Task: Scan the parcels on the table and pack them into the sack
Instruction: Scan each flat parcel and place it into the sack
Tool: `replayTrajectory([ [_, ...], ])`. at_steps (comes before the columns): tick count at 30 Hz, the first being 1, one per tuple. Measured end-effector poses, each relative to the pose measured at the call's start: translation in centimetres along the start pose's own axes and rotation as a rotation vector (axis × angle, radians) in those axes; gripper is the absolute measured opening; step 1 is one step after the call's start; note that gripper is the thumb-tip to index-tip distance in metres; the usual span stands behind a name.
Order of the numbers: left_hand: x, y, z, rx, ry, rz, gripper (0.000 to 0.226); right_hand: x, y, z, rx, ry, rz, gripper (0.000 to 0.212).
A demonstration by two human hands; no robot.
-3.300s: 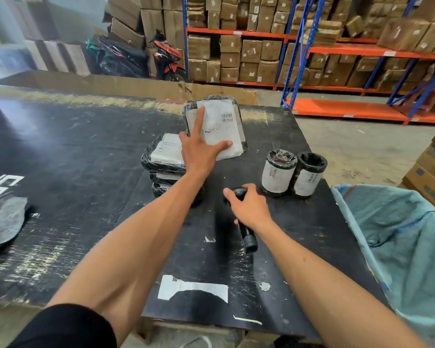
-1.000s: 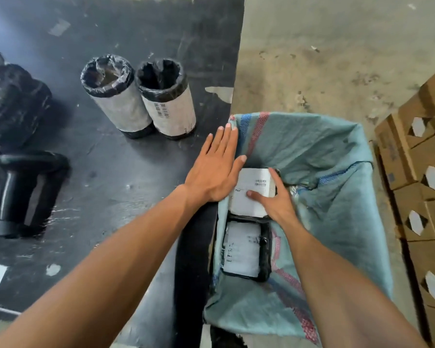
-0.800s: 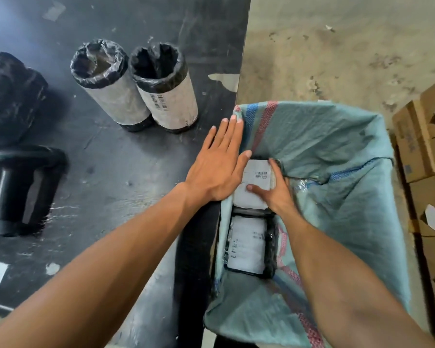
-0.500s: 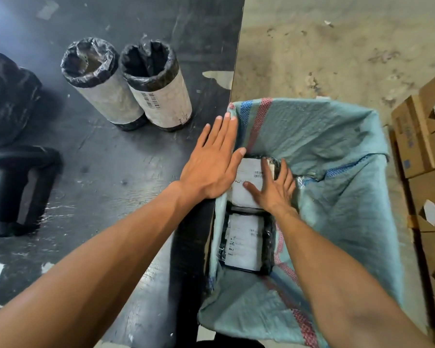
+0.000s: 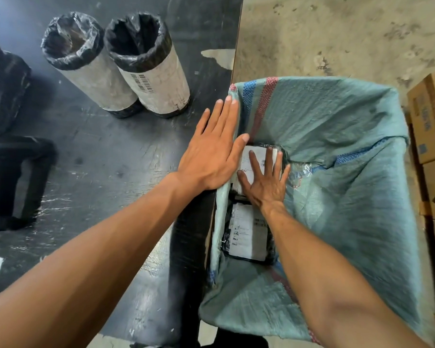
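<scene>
A teal woven sack (image 5: 337, 136) hangs open at the table's right edge. Two flat black parcels with white labels lie inside it: a nearer one (image 5: 248, 232) and a farther one (image 5: 259, 154). My right hand (image 5: 264, 182) presses flat on the farther parcel, fingers spread. My left hand (image 5: 214, 151) lies flat and open on the table edge, against the sack's rim. Two black-wrapped cylinder parcels, left (image 5: 86, 64) and right (image 5: 148, 64), stand on the black table (image 5: 106, 156). The black scanner (image 5: 10, 182) lies at the left.
A black-wrapped bundle (image 5: 3, 91) sits at the table's far left. Cardboard boxes (image 5: 430, 121) are stacked on the floor right of the sack. Bare concrete floor (image 5: 337, 33) lies beyond the table edge.
My hands left the table and scanner and carried a flat parcel to the sack. Over the last second my right hand let go of it and now lies flat on it.
</scene>
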State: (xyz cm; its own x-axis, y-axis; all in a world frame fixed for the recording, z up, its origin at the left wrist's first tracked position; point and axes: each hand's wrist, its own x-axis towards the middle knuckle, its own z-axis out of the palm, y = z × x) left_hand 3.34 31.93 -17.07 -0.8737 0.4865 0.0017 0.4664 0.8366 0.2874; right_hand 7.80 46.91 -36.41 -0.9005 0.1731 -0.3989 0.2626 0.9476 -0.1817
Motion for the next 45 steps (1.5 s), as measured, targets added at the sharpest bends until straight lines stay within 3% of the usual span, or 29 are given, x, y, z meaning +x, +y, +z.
replayTrajectory([
  [13, -0.2, 0.2, -0.4, -0.028, -0.028, -0.004, 0.066, -4.8, 1.2, -4.3, 0.132, -0.149, 0.037, 0.076],
  [18, -0.3, 0.6, -0.7, -0.096, -0.001, -0.013, 0.066, -8.0, 2.2, -8.2, 0.253, -0.044, 0.081, 0.078],
  [24, -2.6, 0.8, -2.0, -0.354, 0.119, -0.035, 0.057, -13.0, 1.1, -12.9, 0.314, 0.054, 0.053, 0.078],
  [29, -5.1, -0.8, -5.0, -0.296, 0.121, 0.085, 0.049, -16.6, -0.9, -17.1, 0.304, 0.171, 0.065, 0.074],
  [38, -9.0, -9.5, -16.7, -0.241, 0.362, 0.193, 0.043, -20.0, -11.9, -24.4, 0.235, 0.462, -0.045, 0.066],
  [45, -12.4, -21.9, -24.7, -0.094, 0.548, 0.016, 0.055, -19.8, -25.7, -25.2, 0.234, 0.54, -0.243, 0.059],
])
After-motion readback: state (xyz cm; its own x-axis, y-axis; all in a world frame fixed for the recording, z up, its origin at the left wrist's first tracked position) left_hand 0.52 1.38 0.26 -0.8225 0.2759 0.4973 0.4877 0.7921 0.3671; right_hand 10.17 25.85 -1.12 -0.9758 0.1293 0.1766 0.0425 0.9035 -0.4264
